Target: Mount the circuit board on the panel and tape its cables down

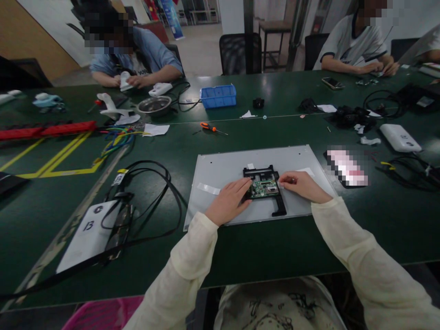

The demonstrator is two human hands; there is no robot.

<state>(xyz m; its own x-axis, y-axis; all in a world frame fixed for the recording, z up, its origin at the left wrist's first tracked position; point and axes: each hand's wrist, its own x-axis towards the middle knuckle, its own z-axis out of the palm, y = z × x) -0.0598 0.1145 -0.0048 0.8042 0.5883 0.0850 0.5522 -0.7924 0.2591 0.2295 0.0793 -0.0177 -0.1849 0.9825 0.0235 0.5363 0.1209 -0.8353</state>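
Note:
A black plastic frame lies on a pale flat panel, with a green circuit board set in it. My left hand rests flat over the frame's left side, its fingers stretched out and touching the board's left edge. At the board's right edge is my right hand, thumb and fingertips pinched together; what they hold, if anything, is too small to make out. A strip of clear tape is stuck on the panel left of my left hand.
Around the panel on the green table are an orange screwdriver, a blue basket, a metal bowl, a phone, and white power banks with black cables. Across the table, people handle small parts.

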